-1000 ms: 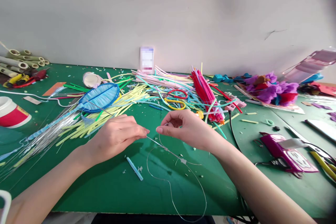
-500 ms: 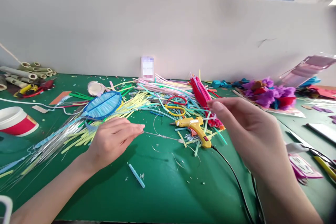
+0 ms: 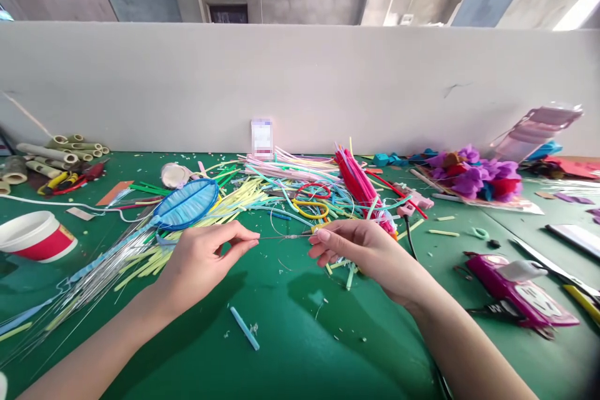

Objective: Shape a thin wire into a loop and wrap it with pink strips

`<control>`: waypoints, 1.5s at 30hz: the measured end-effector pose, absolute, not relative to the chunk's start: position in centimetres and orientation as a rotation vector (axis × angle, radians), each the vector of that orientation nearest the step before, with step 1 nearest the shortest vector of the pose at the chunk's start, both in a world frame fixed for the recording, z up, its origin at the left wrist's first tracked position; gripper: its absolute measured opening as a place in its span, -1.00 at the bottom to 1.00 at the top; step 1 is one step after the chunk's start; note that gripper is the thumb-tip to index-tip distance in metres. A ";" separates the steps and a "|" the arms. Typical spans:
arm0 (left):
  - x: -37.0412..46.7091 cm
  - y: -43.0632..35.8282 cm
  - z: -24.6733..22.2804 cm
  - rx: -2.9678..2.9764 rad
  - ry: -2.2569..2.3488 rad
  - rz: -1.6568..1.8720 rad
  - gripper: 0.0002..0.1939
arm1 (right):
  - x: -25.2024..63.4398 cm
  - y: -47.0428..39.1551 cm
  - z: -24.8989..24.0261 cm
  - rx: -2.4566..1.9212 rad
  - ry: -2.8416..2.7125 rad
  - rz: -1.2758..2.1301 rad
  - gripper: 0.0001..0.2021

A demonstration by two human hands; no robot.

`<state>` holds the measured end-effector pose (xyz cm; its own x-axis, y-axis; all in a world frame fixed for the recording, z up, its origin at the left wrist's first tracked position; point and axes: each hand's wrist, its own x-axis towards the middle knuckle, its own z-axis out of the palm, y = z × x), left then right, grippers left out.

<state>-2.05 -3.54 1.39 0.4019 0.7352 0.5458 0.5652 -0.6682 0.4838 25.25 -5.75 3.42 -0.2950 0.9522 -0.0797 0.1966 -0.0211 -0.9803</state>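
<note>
Between thumb and index finger, my left hand (image 3: pixel 213 256) pinches one end of a thin wire (image 3: pixel 281 237), which runs level to the right above the table. At its other end my right hand (image 3: pixel 359 247) closes thumb and fingertips on the wire, the remaining fingers curled loosely beneath. The yellow glue gun is almost wholly hidden behind my right hand. Beyond the hands lie yellow (image 3: pixel 323 208) and red (image 3: pixel 313 190) rings among loose fuzzy stems. Left of them, a blue leaf-shaped piece (image 3: pixel 187 203) with a dark blue rim rests on the heap.
A paper cup (image 3: pixel 40 236) stands at the left, near bamboo tubes (image 3: pixel 56 153). Pink-red stems (image 3: pixel 360 184) are bundled behind my right hand. On the right are purple flowers (image 3: pixel 473 175), a magenta power strip (image 3: pixel 510 294) and scissors (image 3: pixel 553 272). A blue stick (image 3: pixel 244 328) lies in front.
My right hand has come down and left onto the wire's right end, now covering the glue gun. My left hand still pinches the wire. The view has tilted up slightly.
</note>
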 end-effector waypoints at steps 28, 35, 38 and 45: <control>3.3 -4.2 2.8 1.080 0.856 1.365 -0.77 | 19.0 -7.9 1.5 -1.040 -1.010 1.183 -0.61; 5.0 -5.2 1.3 0.918 0.829 1.310 -0.73 | 17.3 -6.9 0.4 -0.827 -0.944 1.244 -0.78; 4.9 -5.2 1.1 0.900 0.842 1.310 -0.67 | 17.4 -6.8 0.2 -0.840 -0.927 1.212 -0.80; 5.0 -5.3 1.3 0.827 0.844 1.337 -0.55 | 17.2 -6.6 -0.1 -0.840 -0.868 1.135 -0.79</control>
<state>4.99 -5.33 1.28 0.0482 0.9980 -0.0416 -0.4669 0.0594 0.8823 17.16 -6.57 -0.08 0.1924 0.9706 0.1449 -0.3941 0.2116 -0.8944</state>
